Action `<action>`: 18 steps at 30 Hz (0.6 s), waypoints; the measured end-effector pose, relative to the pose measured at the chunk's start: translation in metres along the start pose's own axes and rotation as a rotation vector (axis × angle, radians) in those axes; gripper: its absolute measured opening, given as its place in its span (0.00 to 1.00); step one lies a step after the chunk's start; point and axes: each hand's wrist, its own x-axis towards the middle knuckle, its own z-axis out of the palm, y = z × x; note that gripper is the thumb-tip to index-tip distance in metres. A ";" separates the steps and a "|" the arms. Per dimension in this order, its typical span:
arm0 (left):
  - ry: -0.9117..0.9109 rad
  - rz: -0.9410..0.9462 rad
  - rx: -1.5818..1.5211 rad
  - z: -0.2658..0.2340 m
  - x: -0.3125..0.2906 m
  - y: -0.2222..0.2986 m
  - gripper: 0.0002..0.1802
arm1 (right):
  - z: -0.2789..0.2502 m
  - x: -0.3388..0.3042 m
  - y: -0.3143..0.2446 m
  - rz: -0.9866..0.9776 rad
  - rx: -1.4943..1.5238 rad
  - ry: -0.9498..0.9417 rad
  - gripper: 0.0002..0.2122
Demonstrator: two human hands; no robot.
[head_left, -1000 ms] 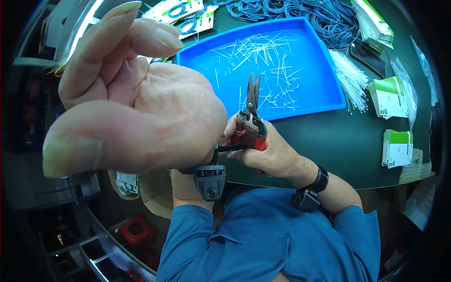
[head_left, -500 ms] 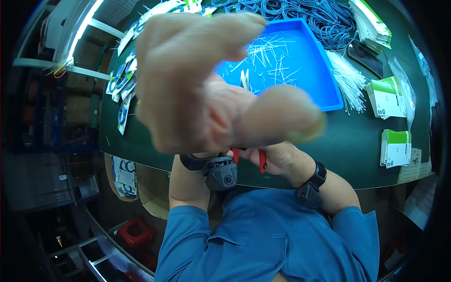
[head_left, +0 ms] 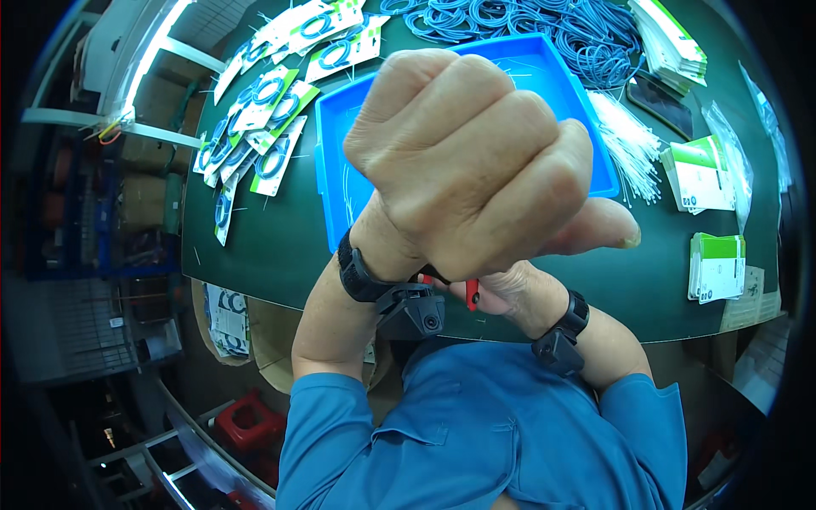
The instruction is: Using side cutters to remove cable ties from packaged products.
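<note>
My left hand (head_left: 476,161) is raised close in front of me, its back and knuckles showing. The fingers are curled into a fist and the thumb sticks out to the right; no object shows in it. Below and behind it, near the table's front edge, my right hand (head_left: 515,293) is wrapped around red-handled pliers (head_left: 473,294). Their jaws are hidden behind the raised fist. Farther back lies a blue tray (head_left: 327,161), largely covered by the fist, with thin white cable ties (head_left: 514,72) in it.
Carded blue cables (head_left: 270,93) lie at the left. Coiled blue cables (head_left: 544,34) are heaped behind the tray. To the right are loose cable ties (head_left: 629,144), a phone (head_left: 660,105) and green-white card stacks (head_left: 718,270). A cardboard box (head_left: 276,361) stands below the table.
My left hand has turned from open and blurred into a closed fist, shifting right. More of the tray's left side and the carded cables shows. The right hand stays around the pliers.
</note>
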 end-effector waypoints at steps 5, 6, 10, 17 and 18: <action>-0.031 0.017 0.019 0.002 0.001 0.004 0.26 | -0.011 0.000 0.011 -0.064 0.153 -0.026 0.18; -0.026 0.023 0.014 0.002 0.002 0.004 0.26 | -0.013 0.000 0.012 -0.062 0.126 0.000 0.18; -0.011 0.033 0.002 0.004 0.004 0.004 0.26 | -0.016 0.002 0.012 -0.088 0.109 -0.044 0.16; 0.034 0.080 0.016 0.008 0.008 -0.002 0.26 | -0.031 -0.001 0.017 0.050 0.039 0.088 0.26; 0.020 0.080 0.014 0.008 0.008 -0.001 0.25 | -0.036 -0.001 0.020 0.062 0.048 0.119 0.25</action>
